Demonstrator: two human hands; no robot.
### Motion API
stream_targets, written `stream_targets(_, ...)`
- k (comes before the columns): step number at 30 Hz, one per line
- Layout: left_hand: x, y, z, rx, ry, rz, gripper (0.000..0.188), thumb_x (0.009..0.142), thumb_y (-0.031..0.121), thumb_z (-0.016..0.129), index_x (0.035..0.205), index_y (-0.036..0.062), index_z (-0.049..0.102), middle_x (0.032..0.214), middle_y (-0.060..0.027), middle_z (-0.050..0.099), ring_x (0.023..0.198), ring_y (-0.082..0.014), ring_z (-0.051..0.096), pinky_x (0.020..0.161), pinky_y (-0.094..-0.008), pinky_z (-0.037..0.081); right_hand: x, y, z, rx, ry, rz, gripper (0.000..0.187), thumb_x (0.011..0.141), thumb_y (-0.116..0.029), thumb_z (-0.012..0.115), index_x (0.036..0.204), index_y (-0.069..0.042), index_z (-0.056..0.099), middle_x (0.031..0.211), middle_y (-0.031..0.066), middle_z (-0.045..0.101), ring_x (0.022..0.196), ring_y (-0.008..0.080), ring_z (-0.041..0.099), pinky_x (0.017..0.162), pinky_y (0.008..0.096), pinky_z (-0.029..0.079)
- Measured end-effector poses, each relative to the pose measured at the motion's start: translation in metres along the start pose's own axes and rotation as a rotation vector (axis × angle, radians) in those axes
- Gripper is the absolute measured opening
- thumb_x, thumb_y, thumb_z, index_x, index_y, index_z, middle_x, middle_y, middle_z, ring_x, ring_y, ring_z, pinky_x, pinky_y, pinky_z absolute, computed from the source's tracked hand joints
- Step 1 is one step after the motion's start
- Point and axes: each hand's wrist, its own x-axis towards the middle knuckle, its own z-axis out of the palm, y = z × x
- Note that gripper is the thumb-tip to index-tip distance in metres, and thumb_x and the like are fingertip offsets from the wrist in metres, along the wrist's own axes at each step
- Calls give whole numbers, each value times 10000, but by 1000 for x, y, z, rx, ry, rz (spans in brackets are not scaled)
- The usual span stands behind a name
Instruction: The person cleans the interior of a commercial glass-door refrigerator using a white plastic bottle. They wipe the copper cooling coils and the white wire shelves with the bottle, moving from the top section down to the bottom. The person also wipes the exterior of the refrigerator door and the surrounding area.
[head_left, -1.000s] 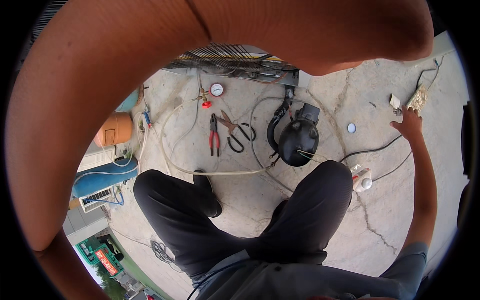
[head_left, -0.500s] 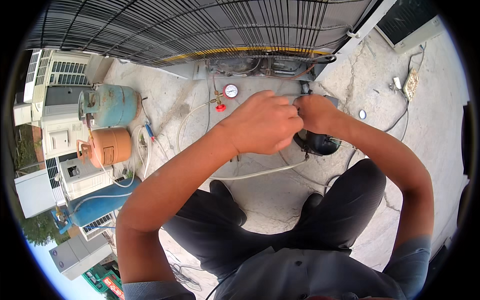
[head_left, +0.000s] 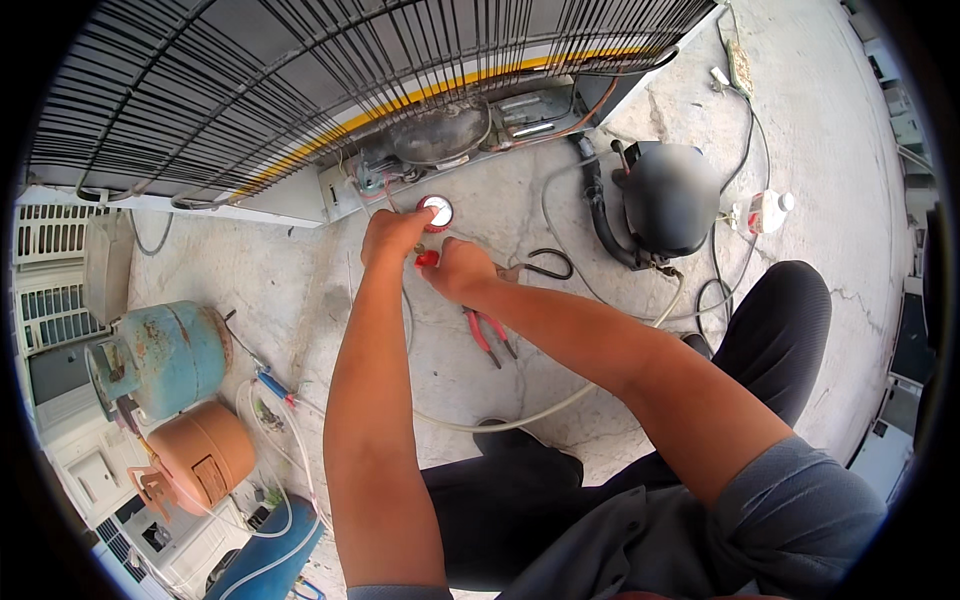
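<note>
Over concrete (head_left: pixel 300 290), the gauge (head_left: pixel 441 212) (white-faced) touches the left hand (head_left: pixel 392 238), fingertip side.

Cracked grey concrete floor (head_left: pixel 290 290), bright even daylight. White vented units (head_left: pixel 65 230) along left edge, pale boxes (head_left: pixel 886 450) along far right edge.

Two hands (head_left: pixel 393 238) (head_left: pixel 463 269), one gauge (head_left: pixel 441 212)

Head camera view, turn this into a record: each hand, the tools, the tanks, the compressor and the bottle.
left hand: over part of the gauge
right hand: at the red knob, grip unclear
tools: red-handled pliers and black-handled shears, both partly hidden
tanks: teal tank, orange tank, blue tank, at left
compressor: black, right of both hands
bottle: white, right of the compressor
</note>
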Motion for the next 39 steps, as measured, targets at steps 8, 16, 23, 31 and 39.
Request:
stream_targets(8, 1, 5, 12, -92, 75, -134, 598, 846, 597, 607, 1062, 57, 746, 1071, -135, 736, 998, -315, 693, 816, -428, 536, -2, -18, 42, 172, 222, 98, 486, 822, -376, 739, 1044, 24, 575, 967, 242, 708, 940, 398, 688, 810, 485, 547)
stream_targets(16, -14, 7, 11, -6, 143, -105, 553, 983, 490, 412, 1079, 47, 730, 1106, -177, 727, 1067, -351, 688, 896, -446, 536, 35, 20, 44, 543, -203, -23, 470, 791, -417, 756, 901, 16, 609, 856, 202, 704, 867, 299, 711, 748, 442, 538)
stream_targets(23, -10, 0, 17, -5, 166, -91, 441, 964, 396, 495, 1055, 30, 723, 1098, -189, 725, 1042, -384, 693, 890, -458, 551, 0, -2, 44, 375, 201, 13, 570, 716, -460, 809, 957, 28, 639, 912, 218, 716, 905, 322, 709, 786, 410, 534)
stream_targets(31, -1, -13, 27, 17, 235, 47, 343, 956, 263, 485, 911, -3, 696, 775, -134, 751, 821, -276, 750, 783, -390, 567, 22, 9, 62, 499, 126, -74, 480, 705, -367, 834, 923, 26, 666, 820, 170, 713, 751, 259, 703, 704, 392, 528)
stream_targets(39, 7, -15, 34, -25, 239, 165, 364, 990, 252, 425, 953, -40, 639, 759, -193, 735, 798, -300, 748, 783, -394, 564, 41, 29, 63, 880, -128, -160, 201, 739, -131, 781, 846, -17, 656, 753, -15, 626, 671, 83, 531, 607, 293, 449)
